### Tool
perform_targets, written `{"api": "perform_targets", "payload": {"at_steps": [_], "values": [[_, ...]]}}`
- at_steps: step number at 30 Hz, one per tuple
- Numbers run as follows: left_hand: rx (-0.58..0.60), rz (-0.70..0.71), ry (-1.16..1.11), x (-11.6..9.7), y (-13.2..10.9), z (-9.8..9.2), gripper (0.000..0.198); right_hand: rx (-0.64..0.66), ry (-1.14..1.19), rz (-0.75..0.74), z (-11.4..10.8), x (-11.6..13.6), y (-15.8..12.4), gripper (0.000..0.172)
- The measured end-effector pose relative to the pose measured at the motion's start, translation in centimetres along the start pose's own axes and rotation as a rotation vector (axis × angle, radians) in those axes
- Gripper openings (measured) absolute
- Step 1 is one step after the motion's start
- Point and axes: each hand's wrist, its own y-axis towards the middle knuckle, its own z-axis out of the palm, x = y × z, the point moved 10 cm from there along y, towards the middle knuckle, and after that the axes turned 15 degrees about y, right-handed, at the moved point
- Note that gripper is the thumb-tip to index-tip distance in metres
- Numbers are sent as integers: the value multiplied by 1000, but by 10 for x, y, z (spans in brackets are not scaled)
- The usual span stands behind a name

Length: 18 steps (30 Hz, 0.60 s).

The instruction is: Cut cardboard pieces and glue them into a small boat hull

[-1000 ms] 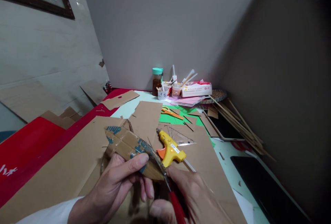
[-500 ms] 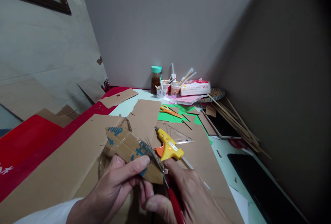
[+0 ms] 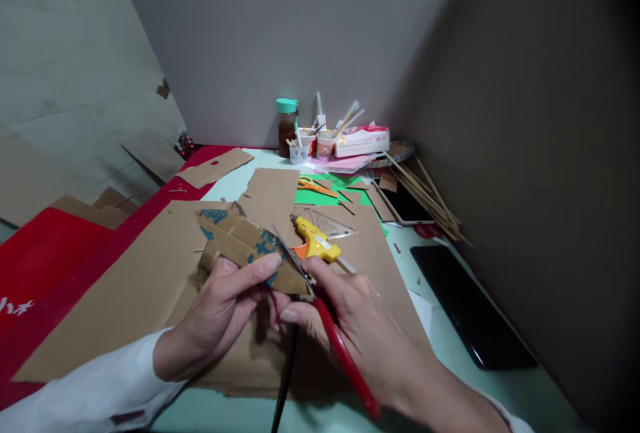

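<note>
My left hand [image 3: 233,293] grips a piece of cardboard [image 3: 243,243] with blue print and clear tape on it, thumb on top and fingers underneath. In my right hand [image 3: 350,326] is a pair of scissors with red handles [image 3: 345,353]. Their metal blades point up and to the left, along the right edge of the held cardboard. How far the blades are apart is hard to make out. Just beyond the blades lies a yellow hot glue gun [image 3: 317,241] with an orange trigger. A black cord [image 3: 286,379] runs down below my hands.
Large cardboard sheets [image 3: 140,273] cover the table under my hands. Behind lie orange scissors [image 3: 317,186], a clear set square [image 3: 333,225], cups of sticks [image 3: 326,146] and a teal-lidded jar [image 3: 287,126]. On the right are wooden sticks [image 3: 430,199] and a black slab [image 3: 470,306].
The view has tilted down and shifted, so more of my forearms and the scissors' red handles shows. My hands keep their grips on the cardboard and the scissors.
</note>
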Motion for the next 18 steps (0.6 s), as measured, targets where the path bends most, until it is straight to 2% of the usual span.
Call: {"api": "perform_targets", "payload": {"at_steps": [3, 5, 8, 11, 15, 18], "values": [[-6, -6, -11, 0, -2, 0, 17, 8, 7, 64, 4, -4, -6, 43], [36, -26, 7, 3, -3, 4, 17, 11, 53, 97, 11, -10, -12, 40], [172, -60, 119, 12, -9, 16, 25, -13, 137, 159, 21, -20, -21, 32], [306, -77, 222, 19, -18, 28, 36, -47, 240, 164, 26, -18, -31, 27], [364, -112, 221, 21, -25, 32, 32, -170, 300, 193, 14, -12, -59, 27], [317, -124, 153, 15, -22, 26, 26, -228, 173, 231, -2, -16, -100, 33]]}}
